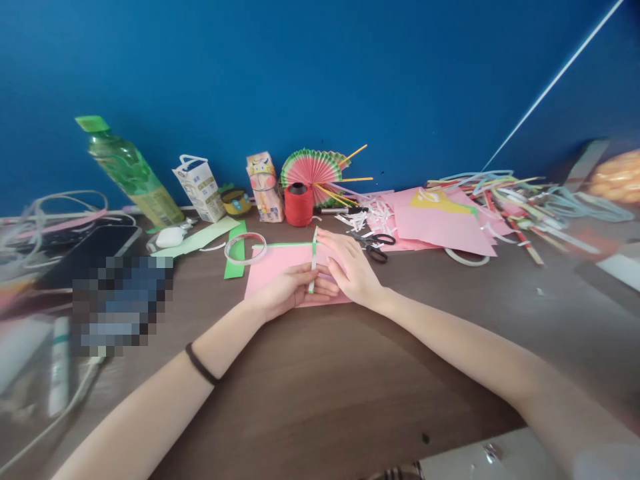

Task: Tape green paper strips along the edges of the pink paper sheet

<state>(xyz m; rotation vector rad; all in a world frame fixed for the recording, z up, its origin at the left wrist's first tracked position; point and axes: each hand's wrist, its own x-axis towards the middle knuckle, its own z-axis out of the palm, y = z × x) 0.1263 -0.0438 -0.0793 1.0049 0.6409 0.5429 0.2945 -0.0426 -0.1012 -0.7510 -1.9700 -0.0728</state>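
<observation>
A sheet of pink paper (275,260) with a green strip along its far edge lies on the table under both hands. A narrow white strip with green ends (314,257) stands up across it between my hands; whether it is a fold of the sheet I cannot tell. My left hand (287,290) pinches the strip's near part, thumb on one side and fingers behind it. From the right, my right hand (353,267) rests against the strip's far part, its fingers stretched out and thumb apart. A roll of clear tape (245,249) lies left of the sheet on green paper (235,260).
Black-handled scissors (376,254) lie right of my hands, before pink sheets (440,223). Along the blue wall stand a green bottle (133,173), cartons (200,190), a red thread spool (299,205) and a pleated watermelon fan (313,167). Phones (90,257) and cables lie left.
</observation>
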